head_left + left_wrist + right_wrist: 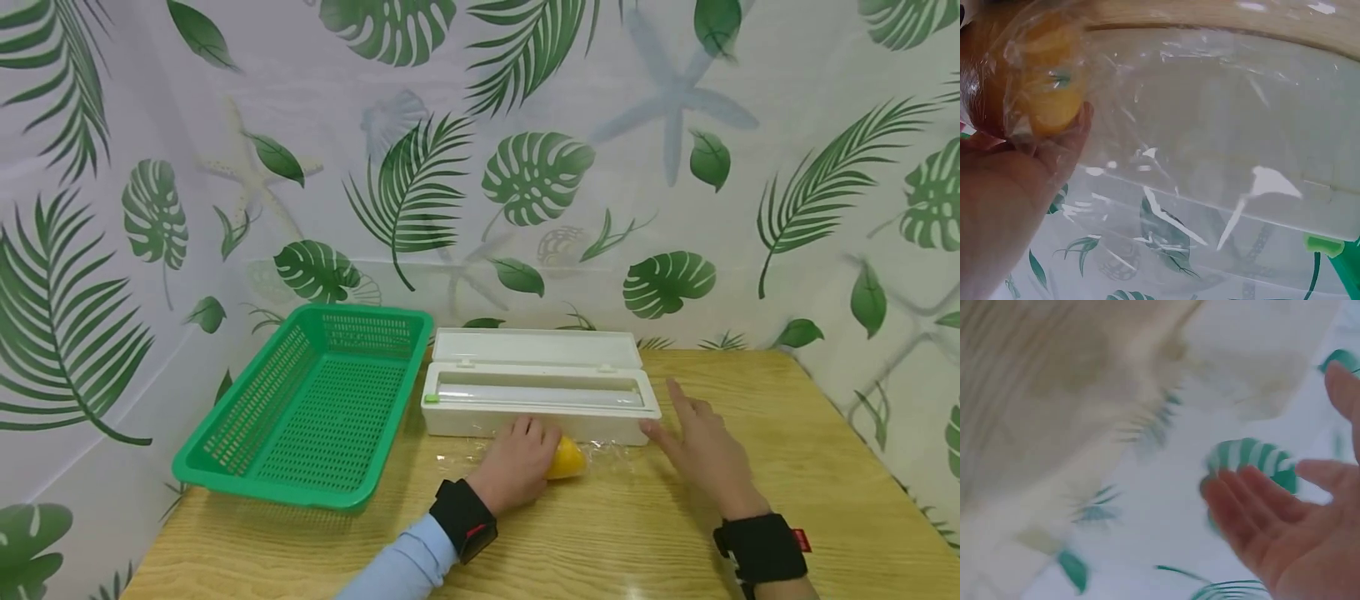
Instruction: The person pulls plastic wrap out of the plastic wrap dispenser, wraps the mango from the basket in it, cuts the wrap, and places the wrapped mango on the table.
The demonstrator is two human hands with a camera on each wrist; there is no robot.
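My left hand [517,467] grips a yellow bell pepper [567,459] in front of the white cling film box [540,423]. Clear cling film [1166,125] wraps the pepper and spreads beside it in the left wrist view, with a green spot showing through. Much of the pepper is hidden under my fingers in the head view. My right hand [708,454] holds nothing, its fingers extended and thumb near the box's right end. In the right wrist view the palm and fingers of the right hand [1297,537] show, apart from any object.
A green plastic basket [300,497] stands on the left of the wooden table [600,542]. The box's lid [536,346] is raised at the back, with a film roll [540,395] inside and a green slider [431,399] at its left end. A leaf-patterned cloth [450,167] hangs behind.
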